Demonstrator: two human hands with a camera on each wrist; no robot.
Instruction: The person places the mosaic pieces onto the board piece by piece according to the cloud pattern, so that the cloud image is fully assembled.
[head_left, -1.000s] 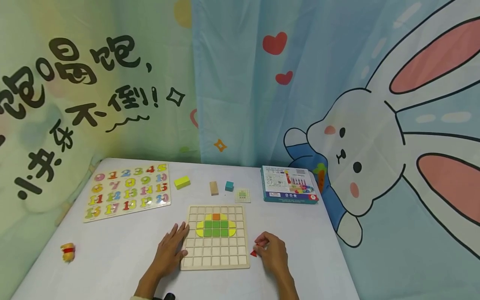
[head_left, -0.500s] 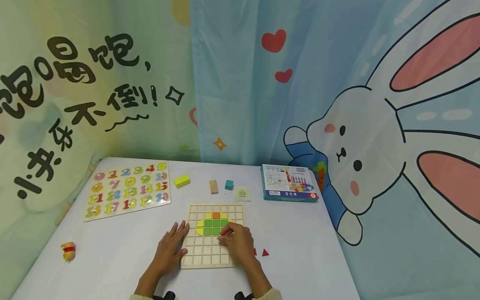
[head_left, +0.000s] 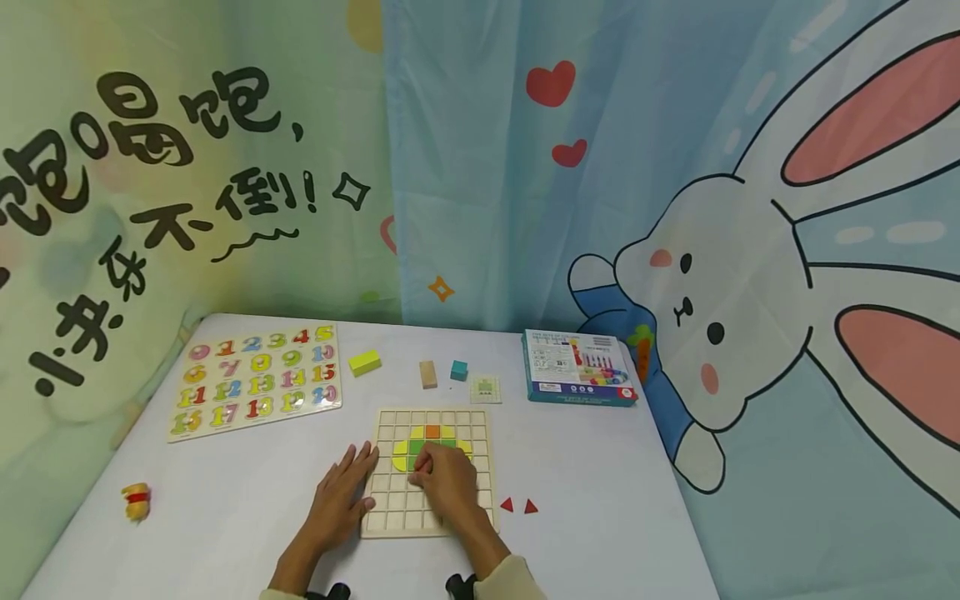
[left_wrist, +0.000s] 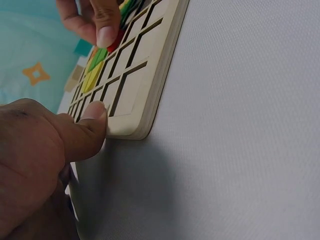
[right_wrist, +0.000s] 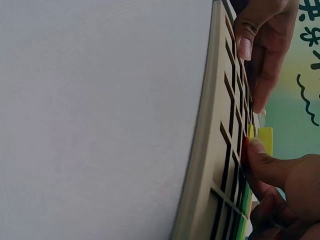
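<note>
A wooden grid board (head_left: 396, 523) lies on the white table, with green (head_left: 415, 447), yellow (head_left: 400, 462) and orange (head_left: 432, 432) tiles set in its upper cells. My left hand (head_left: 341, 498) rests along the board's left edge, fingers extended and thumb on the rim near the front corner. Over the middle of the board, just below the green tiles, my right hand (head_left: 448, 487) pinches a small red tile (left_wrist: 116, 42) between thumb and finger. In the right wrist view the red tile (right_wrist: 244, 150) sits right at the grid. My right hand hides part of the green area.
Two red triangles (head_left: 531, 506) lie right of the board. Behind it are a small pattern card (head_left: 485, 389), a teal cube (head_left: 459, 370), a wooden block (head_left: 427, 374) and a yellow block (head_left: 364, 363). A number board (head_left: 258, 379), a box (head_left: 577, 367) and a small figure (head_left: 137, 503) stand farther out.
My right hand has moved left from the red pieces beside the board to over the grid, carrying a red tile. My left hand has stayed at the board's edge.
</note>
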